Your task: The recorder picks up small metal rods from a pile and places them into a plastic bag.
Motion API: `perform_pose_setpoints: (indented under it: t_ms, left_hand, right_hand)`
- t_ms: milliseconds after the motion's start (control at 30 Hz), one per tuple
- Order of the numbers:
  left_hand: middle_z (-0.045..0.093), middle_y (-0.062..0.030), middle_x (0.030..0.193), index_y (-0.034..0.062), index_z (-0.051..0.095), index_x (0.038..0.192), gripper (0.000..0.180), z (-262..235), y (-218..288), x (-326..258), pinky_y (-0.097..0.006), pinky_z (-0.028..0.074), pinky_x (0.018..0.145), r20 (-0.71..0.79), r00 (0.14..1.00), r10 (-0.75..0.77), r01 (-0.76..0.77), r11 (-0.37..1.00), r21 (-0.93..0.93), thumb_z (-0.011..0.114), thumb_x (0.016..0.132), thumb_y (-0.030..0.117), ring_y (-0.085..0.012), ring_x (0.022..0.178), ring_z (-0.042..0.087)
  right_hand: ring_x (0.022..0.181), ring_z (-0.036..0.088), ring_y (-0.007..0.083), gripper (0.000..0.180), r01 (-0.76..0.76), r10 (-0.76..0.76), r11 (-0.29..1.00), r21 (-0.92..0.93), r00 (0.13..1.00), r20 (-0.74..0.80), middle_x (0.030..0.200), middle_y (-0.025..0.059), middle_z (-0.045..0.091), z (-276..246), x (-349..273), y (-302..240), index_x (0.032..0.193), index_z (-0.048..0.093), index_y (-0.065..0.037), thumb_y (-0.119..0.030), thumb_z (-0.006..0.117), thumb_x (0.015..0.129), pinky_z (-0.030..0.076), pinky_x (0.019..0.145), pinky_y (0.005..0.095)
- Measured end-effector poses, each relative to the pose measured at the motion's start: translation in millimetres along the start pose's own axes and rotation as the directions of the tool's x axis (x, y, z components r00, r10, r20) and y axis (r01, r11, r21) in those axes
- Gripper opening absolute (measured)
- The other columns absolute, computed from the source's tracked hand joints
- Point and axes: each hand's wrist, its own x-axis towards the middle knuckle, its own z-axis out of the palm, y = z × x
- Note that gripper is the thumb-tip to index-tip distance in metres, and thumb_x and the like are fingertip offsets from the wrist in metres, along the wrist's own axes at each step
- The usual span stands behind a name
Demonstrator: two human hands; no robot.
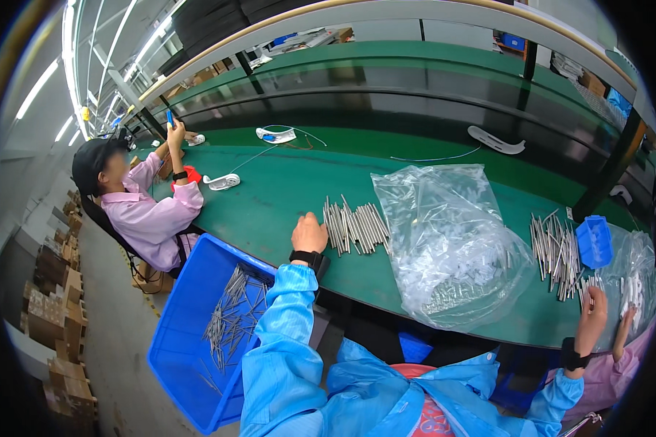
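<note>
I am resting my left hand (pixel 309 234) on the green table (pixel 284 189), fingers curled, holding nothing I can see, touching the pile of metal pins (pixel 355 227) just right of them. My right hand (pixel 592 312) is reaching with fingers loosely spread at another pin pile (pixel 555 251); a clear plastic bag (pixel 452 240) is lying between.

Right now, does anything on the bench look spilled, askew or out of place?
Nothing looks spilled. The pins by the left hand lie in a neat row; those near the right hand are looser, some crossed. The bag sits crumpled between them.
</note>
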Motion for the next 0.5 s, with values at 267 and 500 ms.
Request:
perform_pose_setpoints:
  t_ms: [267,500]
  left_hand:
    - [0.072,-0.0201,0.094,0.0058,0.073,0.087,0.017,15.0,-4.8,26.8,-0.049,0.055,0.082,0.136,0.985,-0.105,0.093,0.992,0.088,0.068,0.077,0.018,-0.0392,0.091,0.069]
    - [0.069,-0.0274,0.105,-0.0032,0.062,0.104,0.028,1.6,13.3,21.7,-0.051,0.055,0.086,0.192,0.977,-0.089,0.069,0.992,0.107,0.062,0.079,0.011,-0.0450,0.100,0.067]
  right_hand:
    - [0.093,0.065,0.0326,0.016,0.202,-0.291,0.893,0.402,0.941,0.175,0.101,0.0164,0.068,47.0,-13.0,-178.2,0.098,0.067,0.001,0.003,0.067,0.082,0.052,0.080,0.0387]
    - [0.090,0.064,0.0316,0.016,0.404,-0.633,0.739,0.538,0.690,0.352,0.095,0.0108,0.068,100.4,-18.5,-226.1,0.095,0.068,-0.004,-0.003,0.071,0.080,0.053,0.077,0.0403]
